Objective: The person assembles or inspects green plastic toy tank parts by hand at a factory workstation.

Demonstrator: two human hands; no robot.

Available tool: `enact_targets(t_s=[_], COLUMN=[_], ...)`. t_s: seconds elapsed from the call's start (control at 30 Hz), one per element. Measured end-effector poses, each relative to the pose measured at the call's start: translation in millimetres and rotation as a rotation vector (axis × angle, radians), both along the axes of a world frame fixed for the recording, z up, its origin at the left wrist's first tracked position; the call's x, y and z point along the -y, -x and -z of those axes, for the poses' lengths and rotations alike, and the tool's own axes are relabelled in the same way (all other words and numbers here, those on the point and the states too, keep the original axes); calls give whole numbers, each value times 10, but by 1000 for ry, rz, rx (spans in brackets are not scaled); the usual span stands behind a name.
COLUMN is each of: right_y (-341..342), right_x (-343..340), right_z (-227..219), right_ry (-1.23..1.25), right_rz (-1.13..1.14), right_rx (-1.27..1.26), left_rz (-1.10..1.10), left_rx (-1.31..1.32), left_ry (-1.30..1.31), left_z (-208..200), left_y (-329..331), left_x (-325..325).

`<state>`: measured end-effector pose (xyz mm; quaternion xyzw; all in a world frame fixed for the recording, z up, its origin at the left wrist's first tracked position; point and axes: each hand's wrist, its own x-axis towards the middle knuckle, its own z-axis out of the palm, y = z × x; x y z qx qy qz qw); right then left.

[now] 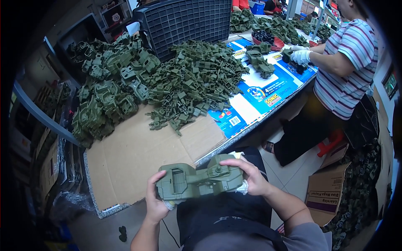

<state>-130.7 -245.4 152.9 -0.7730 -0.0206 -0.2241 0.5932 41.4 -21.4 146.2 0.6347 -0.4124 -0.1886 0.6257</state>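
Where the work is held: dark green toy vehicle body [188, 184], raised above the person's lap, just in front of the table's near edge, lying crosswise with an open rectangular recess toward its left end and a round knob on top toward its right.
Left hand [156, 206]: curled around the left end of the body, thumb up along the side, the other fingers mostly hidden beneath; partly closed on it.
Right hand [256, 180]: wrapped around the right end, partly closed, one digit stretched across the top near the knob; white wrapping [242, 187] shows by the fingers.
Lap: black cloth [217, 217] below the body.
Table: speckled edge [98, 212], with a brown cardboard sheet [134, 154] covering the near part.
Small parts: large heap of green pieces [201, 79] beyond the cardboard's bare area.
Larger parts: pile of green vehicle bodies [111, 100] to the left of that heap.
Crate: black, ribbed [188, 29], tilted behind both piles.
Blue printed board [272, 85]: to the right of the heap, with more green bodies [260, 62] and a red bowl [277, 43] of dark parts near its far end.
Co-worker [347, 67]: striped shirt, white-gloved hands [300, 56] at a dark piece.
Floor: pale tiles [289, 171], a small dark green piece [122, 233] at lower left, an open carton [328, 196] at right.
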Motion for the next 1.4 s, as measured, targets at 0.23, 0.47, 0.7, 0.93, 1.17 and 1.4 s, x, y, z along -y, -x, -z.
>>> enact_targets(t_s=[0.23, 0.47, 0.7, 0.93, 1.17, 1.4], right_y=[-510, -1137, -1405, -1084, -1436, -2214], right_x=[887, 4165, 4516, 1760, 677, -225], right_z=[-236, 24, 137, 210, -392, -310], right_ry=[248, 539, 901, 912, 780, 725], right_rz=[560, 1185, 1238, 484, 220, 300], right_rx=[33, 193, -261, -178, 157, 211], left_rz=[-111, -514, -511, -31, -324, 71], left_rx=[422, 846, 1648, 1954, 2056, 1850], left_ry=[-229, -513, -585, -1112, -908, -908], left_z=[-79, -448, -938, -775, -1313, -1502], left_y=[-658, -1854, -2729, -3344, -2976, -1402], left_x=[437, 111, 1040, 1851, 1350, 738])
